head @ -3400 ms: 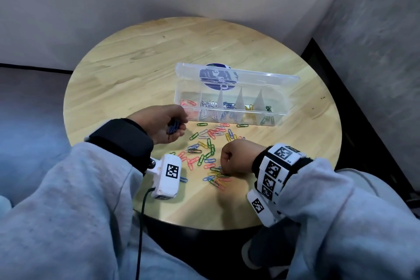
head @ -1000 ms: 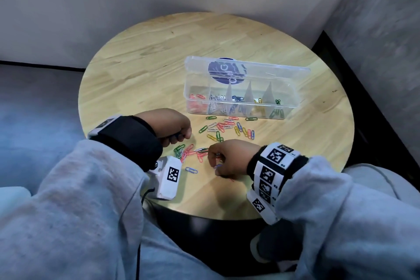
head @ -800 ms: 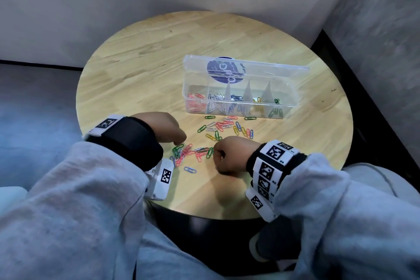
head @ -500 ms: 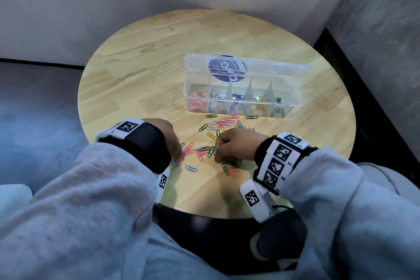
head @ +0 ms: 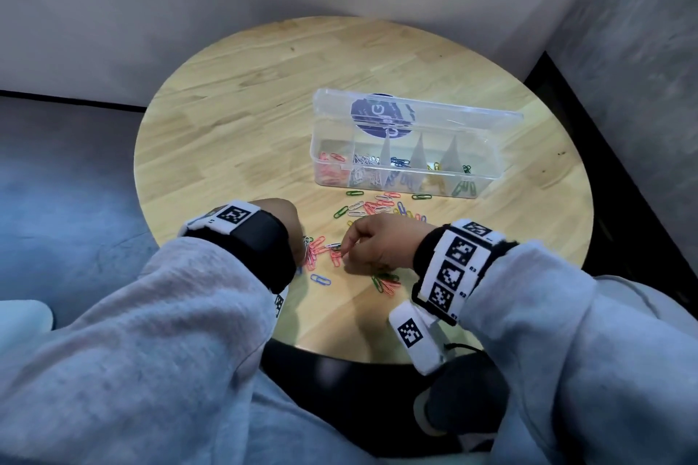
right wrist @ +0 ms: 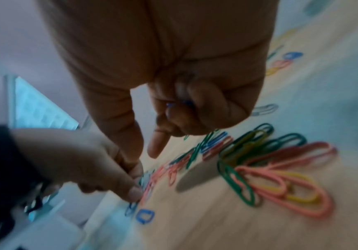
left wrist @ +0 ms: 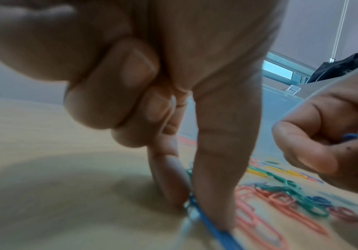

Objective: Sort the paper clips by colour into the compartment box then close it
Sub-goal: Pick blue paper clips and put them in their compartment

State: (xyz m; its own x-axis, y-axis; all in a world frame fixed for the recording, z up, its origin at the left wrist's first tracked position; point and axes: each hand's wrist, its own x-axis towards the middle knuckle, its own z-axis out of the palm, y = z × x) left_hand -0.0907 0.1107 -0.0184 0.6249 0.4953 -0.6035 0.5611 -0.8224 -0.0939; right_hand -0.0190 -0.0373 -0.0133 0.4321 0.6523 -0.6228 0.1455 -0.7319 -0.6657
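While the clear compartment box [head: 406,159] stands open at the far side of the round wooden table [head: 241,117], already holding some sorted clips, the step in hand looks like gathering blue ones from the loose paper clips [head: 377,206] in front of it. The left hand [left wrist: 195,118] pinches a blue clip [left wrist: 208,225] against the tabletop between thumb and forefinger, and the right hand [right wrist: 174,84] is curled round blue clips [right wrist: 178,103] with its forefinger pointing down. Next, both hands probably need to carry their clips to the blue compartment without dropping any.

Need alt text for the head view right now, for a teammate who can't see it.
Both hands, left hand and right hand, pick at loose coloured paper clips on a round wooden table. Behind them stands an open clear compartment box with clips sorted by colour.
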